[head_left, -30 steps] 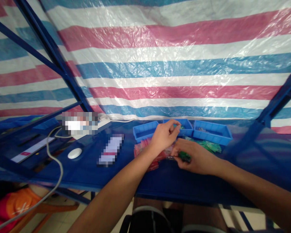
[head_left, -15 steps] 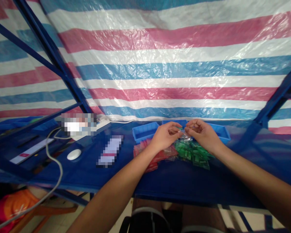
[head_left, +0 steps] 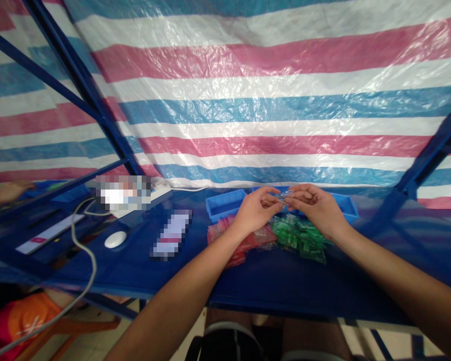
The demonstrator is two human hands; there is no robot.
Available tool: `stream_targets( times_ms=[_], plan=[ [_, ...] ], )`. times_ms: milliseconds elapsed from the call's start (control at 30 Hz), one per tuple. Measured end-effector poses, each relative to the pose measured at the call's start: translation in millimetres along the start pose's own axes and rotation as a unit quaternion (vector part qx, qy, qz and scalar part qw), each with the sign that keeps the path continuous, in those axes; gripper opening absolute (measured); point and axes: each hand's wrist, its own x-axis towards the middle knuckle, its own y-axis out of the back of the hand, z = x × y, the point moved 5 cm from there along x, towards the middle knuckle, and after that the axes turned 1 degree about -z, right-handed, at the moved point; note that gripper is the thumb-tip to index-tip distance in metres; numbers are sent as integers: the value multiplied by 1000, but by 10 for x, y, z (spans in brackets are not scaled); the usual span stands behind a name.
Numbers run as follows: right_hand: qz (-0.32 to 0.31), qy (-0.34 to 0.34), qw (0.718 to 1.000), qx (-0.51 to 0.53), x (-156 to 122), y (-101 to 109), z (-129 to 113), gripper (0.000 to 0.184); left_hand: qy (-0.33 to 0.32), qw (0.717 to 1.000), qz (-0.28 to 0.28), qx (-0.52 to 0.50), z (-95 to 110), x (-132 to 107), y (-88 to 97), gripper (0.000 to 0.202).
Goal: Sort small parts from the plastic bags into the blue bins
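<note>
My left hand point(head_left: 262, 206) and my right hand point(head_left: 308, 204) meet fingertip to fingertip above the table. Both are closed in a pinch on a small clear plastic bag point(head_left: 284, 194); what it contains, if anything, is too small to tell. Beneath my left hand and wrist lies a pile of red plastic packets point(head_left: 240, 245). A heap of green plastic packets point(head_left: 299, 239) lies below my right hand. Blue plastic bins stand behind: a left bin point(head_left: 225, 205), a right bin point(head_left: 346, 208), and a middle one mostly hidden by my hands.
On the blue table point(head_left: 270, 288) to the left are a blurred-out phone-like object point(head_left: 172, 234), a white oval mouse-like object point(head_left: 115, 239) and a white cable point(head_left: 83, 240). A power strip point(head_left: 160, 190) lies farther back. Another person's hand point(head_left: 15, 190) shows at far left, beyond a blue frame post.
The clear bag between my fingertips has shifted slightly upward, and my right fingers have changed their pinch. Another person's hand has appeared at far left. The packet piles look unchanged.
</note>
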Motion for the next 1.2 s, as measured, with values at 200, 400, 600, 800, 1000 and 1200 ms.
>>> stream_targets(
  times_ms=[200, 400, 600, 800, 1000, 1200],
  plan=[
    [-17, -15, 1000, 13, -2, -30, -7, 53, -33, 999, 34, 21, 54, -1, 21, 31],
    [-36, 55, 990, -124, -30, -28, -34, 41, -62, 995, 21, 80, 137, -25, -1, 28],
    [-31, 111, 966, -231, -80, -39, -62, 40, -74, 994, -6, 85, 144, -36, -29, 35],
    [-42, 115, 962, -244, -84, -87, -72, 41, -81, 991, -12, 108, 126, -38, -46, 32],
    [-54, 121, 962, -238, -105, -113, -133, 41, -84, 988, -13, 126, 150, -47, -60, 32],
    [-53, 71, 986, -143, -84, -107, -53, 37, -78, 987, -4, 140, 198, -58, -56, 29]
  ],
)
